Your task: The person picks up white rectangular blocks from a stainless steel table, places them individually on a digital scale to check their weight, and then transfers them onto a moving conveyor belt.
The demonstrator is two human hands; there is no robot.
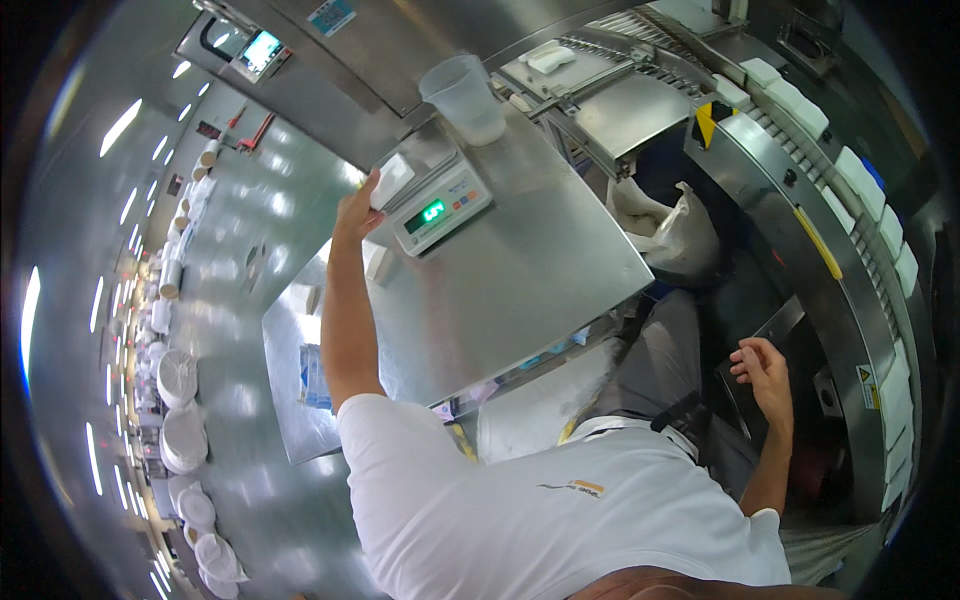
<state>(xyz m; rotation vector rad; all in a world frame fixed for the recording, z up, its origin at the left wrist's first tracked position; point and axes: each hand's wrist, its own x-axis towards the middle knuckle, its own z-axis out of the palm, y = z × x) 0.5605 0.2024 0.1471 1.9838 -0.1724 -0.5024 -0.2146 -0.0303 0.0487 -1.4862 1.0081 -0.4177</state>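
Note:
My left hand (357,208) grips a small white block-shaped package (392,182) at the left part of a digital weighing scale (440,212), thumb and fingers at its near side. Whether the package rests fully on the scale's plate cannot be told. Green digits glow on the scale's display. Just below the scale, another white package (377,262) lies on the steel table (500,270), close to my left forearm. My right hand (765,378) hangs at my right side, between the table and the conveyor, its fingers loosely bent and apart with nothing visible in them.
A translucent plastic jug (465,100) stands behind the scale. Beyond the table's right edge sits a pale open sack (665,225). A curved roller conveyor (800,170) carrying several white packages (797,105) bends around my right. Blue material (314,375) lies at the table's left end.

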